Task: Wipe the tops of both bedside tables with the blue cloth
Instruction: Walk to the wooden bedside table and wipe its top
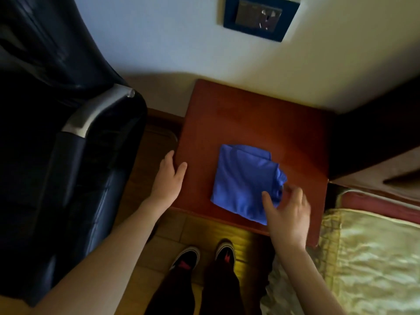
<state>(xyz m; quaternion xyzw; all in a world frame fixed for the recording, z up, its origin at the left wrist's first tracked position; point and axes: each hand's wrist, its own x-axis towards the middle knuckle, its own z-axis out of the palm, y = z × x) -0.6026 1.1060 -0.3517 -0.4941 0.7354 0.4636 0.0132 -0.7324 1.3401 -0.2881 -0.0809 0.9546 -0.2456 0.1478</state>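
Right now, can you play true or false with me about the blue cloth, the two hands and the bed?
1. The blue cloth lies folded on the bedside table. True.
2. The left hand holds the cloth. False: it rests on the table's left edge, apart from the cloth.
3. The bed is to the right of the table. True.
4. The right hand lies flat on the bed. False: it is at the cloth's near right corner, with its fingers spread.
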